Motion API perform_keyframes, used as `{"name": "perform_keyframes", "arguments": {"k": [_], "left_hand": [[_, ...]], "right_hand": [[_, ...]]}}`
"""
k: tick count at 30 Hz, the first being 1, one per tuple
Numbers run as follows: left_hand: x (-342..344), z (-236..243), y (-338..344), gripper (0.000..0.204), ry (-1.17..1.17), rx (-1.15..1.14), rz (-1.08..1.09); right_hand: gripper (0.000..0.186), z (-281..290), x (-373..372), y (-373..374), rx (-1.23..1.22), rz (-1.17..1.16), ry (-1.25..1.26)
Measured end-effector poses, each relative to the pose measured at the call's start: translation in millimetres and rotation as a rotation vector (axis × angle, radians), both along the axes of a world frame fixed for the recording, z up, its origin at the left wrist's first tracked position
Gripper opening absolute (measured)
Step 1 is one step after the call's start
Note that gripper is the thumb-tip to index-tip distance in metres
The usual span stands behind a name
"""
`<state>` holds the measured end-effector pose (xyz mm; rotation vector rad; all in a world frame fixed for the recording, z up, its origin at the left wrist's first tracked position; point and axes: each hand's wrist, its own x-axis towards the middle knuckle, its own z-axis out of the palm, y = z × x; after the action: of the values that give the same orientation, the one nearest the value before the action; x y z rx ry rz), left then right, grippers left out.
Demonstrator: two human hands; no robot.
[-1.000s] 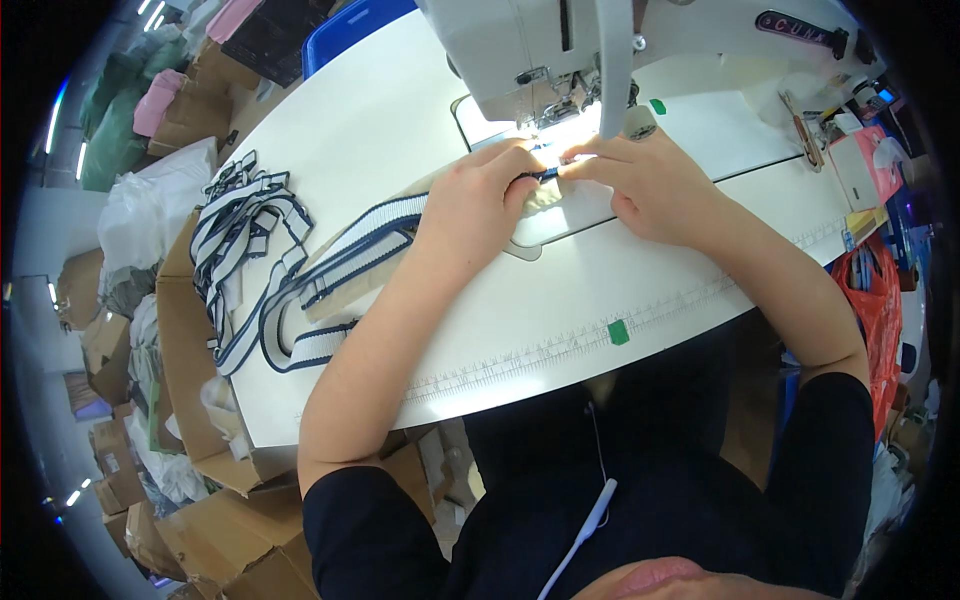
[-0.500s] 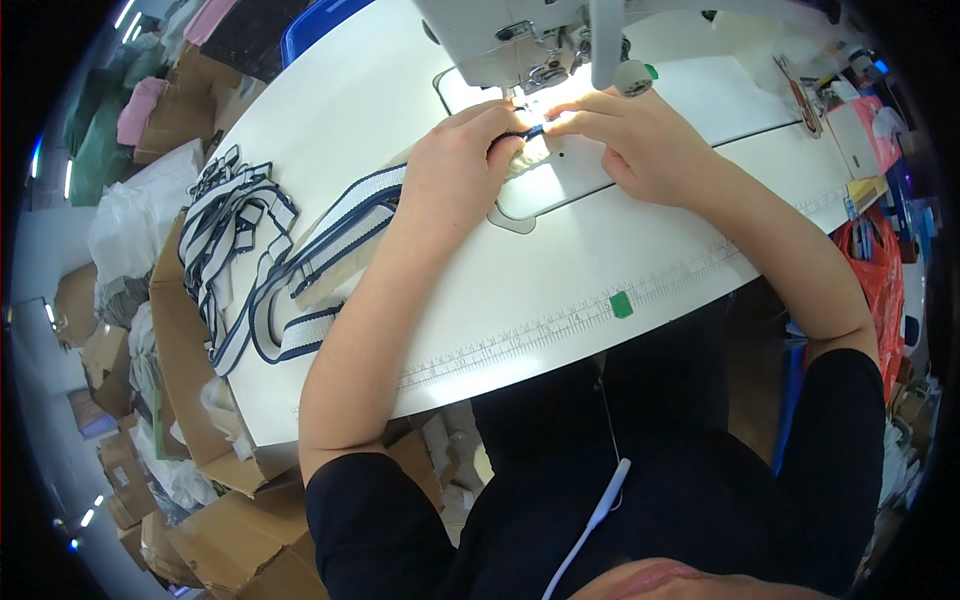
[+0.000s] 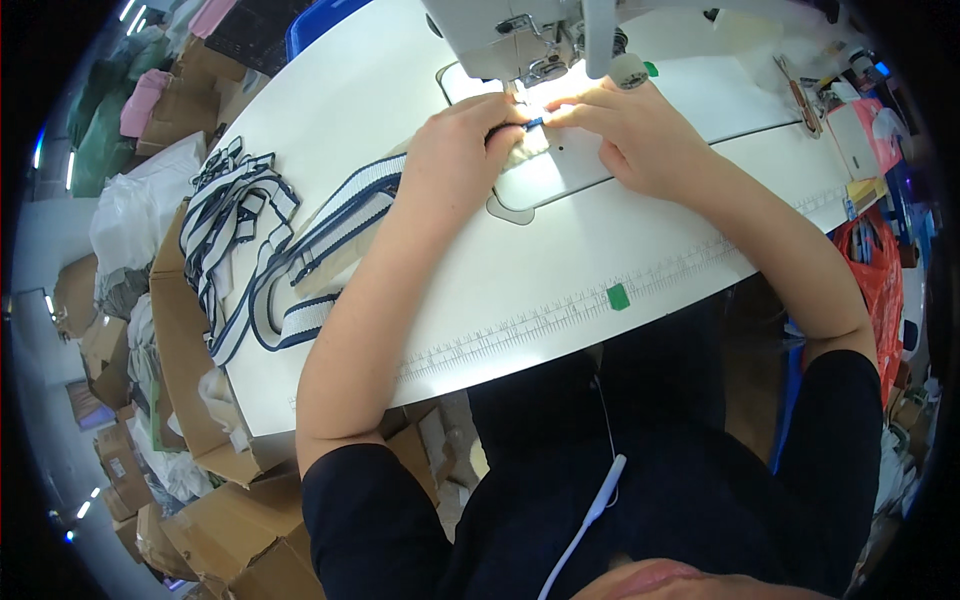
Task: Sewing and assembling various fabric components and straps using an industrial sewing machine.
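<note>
Under the lit head of a sewing machine (image 3: 525, 45), both hands meet at the needle. My left hand (image 3: 455, 150) pinches a navy-edged strap between thumb and fingers, close to the presser foot. A short blue edge (image 3: 534, 123) of the work shows between the hands, with pale cloth (image 3: 524, 150) below it. My right hand (image 3: 645, 140) rests its stretched fingertips at the right end of that edge, thumb apart. White webbing straps with navy borders (image 3: 365, 185) run out left from behind my left wrist. Glare and fingers hide the stitching point.
A tangled heap of the same straps (image 3: 235, 210) lies on the white table's (image 3: 480, 290) left side. A printed ruler strip (image 3: 520, 325) with green tape follows the near edge. Cardboard boxes (image 3: 240, 530) stand left below; tweezers (image 3: 797, 97) and a red bag (image 3: 875, 290) are right.
Both hands stay at the needle, with only slight finger movement. The whole view has shifted a little; the straps on the left look nearly unchanged.
</note>
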<state>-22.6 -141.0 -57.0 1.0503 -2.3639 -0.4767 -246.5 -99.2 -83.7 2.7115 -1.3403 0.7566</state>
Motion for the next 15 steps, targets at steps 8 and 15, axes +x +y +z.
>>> {"name": "perform_keyframes", "arguments": {"k": [8, 15], "left_hand": [[5.6, -10.8, -16.9, 0.019, 0.027, -0.08, -0.009], [2.3, -12.4, -14.2, 0.015, 0.008, -0.09, 0.012]], "right_hand": [[0.045, -0.5, 4.8, -5.6, 0.052, -0.107, 0.101], [0.042, -4.1, 2.0, -2.7, 0.014, -0.076, 0.005]]}}
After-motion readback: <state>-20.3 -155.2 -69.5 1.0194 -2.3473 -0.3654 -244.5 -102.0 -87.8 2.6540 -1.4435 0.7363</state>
